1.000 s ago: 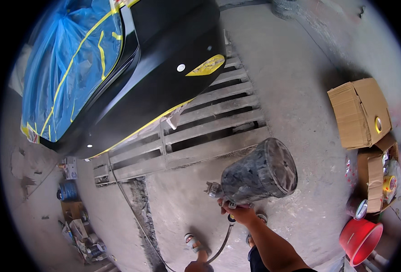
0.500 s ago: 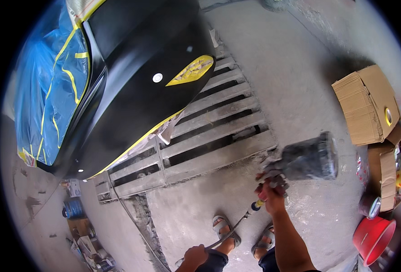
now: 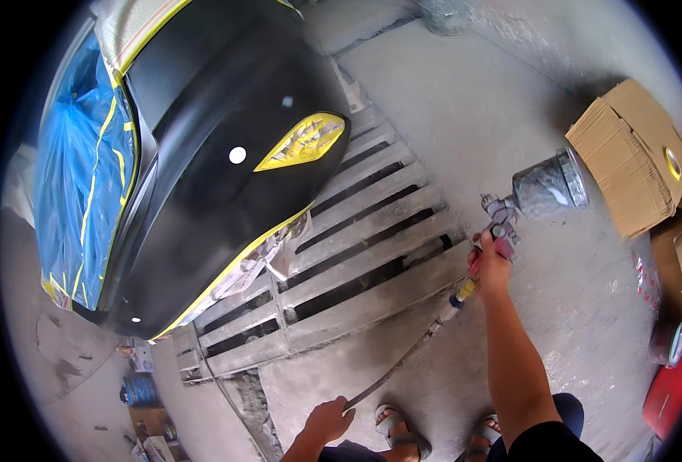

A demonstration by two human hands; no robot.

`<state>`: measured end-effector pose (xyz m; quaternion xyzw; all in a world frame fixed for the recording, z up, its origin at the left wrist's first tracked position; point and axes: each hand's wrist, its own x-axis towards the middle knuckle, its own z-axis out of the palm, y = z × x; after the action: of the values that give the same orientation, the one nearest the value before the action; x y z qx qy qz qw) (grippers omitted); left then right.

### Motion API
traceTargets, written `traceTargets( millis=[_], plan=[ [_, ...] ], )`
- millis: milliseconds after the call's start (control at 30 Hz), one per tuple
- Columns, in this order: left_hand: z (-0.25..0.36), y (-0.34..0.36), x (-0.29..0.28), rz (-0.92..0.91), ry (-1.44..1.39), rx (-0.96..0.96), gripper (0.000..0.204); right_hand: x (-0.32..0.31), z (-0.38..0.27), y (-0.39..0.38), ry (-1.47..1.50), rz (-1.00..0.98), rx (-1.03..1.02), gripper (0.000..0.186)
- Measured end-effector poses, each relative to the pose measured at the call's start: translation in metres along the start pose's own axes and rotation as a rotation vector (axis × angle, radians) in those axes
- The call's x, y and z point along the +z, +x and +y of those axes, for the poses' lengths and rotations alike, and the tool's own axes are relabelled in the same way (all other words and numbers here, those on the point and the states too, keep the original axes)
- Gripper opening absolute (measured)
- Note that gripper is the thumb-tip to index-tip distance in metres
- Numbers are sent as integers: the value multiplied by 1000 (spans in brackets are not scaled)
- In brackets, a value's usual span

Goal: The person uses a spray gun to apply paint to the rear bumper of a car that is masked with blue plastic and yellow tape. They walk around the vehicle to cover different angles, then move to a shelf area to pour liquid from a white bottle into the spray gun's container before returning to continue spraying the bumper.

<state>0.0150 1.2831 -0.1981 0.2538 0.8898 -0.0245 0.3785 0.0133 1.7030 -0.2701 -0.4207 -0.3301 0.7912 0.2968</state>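
Note:
In my right hand [image 3: 492, 266] is a paint spray gun [image 3: 502, 225], its fingers wrapped round the red grip. A dirty, see-through paint cup [image 3: 550, 185] sticks out sideways from the gun toward the right. From the base of the grip an air hose [image 3: 396, 368] runs down to the left. My left hand [image 3: 328, 420] is closed round that hose, low in the view. Up and to the left of the gun, apart from it, stands a black car body panel [image 3: 210, 208], with a headlight [image 3: 302, 141] masked in yellow tape and paper.
Blue plastic sheeting [image 3: 75, 185] covers the car's left part. A slatted floor grate [image 3: 356, 289] lies under and beside the car. At right are a cardboard box [image 3: 630, 158], a can [image 3: 668, 343] and a red bucket [image 3: 673, 394]. A blue spool-like thing [image 3: 139, 390] stands lower left.
My right hand has moved up and to the right with the spray gun, now sharper in view. My left hand keeps the hose and appears slightly higher. The whole view has shifted.

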Motion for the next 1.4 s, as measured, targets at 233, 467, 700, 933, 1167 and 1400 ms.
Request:
traceTargets(
  millis=[233, 467, 700, 933, 1167, 1400],
  plan=[
    [2, -13, -5, -49, 124, -174, 37, 7, 74, -22, 134, -77, 265, 18],
    [-48, -23, 33, -458, 130, -123, 41, -32, 83, -157, -189, -733, 276, 15],
    [-21, -13, 11, -265, 3, -38, 42, 2, -30, -161, -345, -995, -243, 12],
    [-18, -8, 11, -208, -24, 28, 41, -15, -115, -137, -41, -275, -170, 28],
    [10, -46, 5, -52, -157, -138, 32, 13, -144, -177, -166, -230, -184, 21],
    [43, -168, -25, -232, -94, -162, 28, 17, -176, -262, -736, -789, -213, 16]
  ],
)
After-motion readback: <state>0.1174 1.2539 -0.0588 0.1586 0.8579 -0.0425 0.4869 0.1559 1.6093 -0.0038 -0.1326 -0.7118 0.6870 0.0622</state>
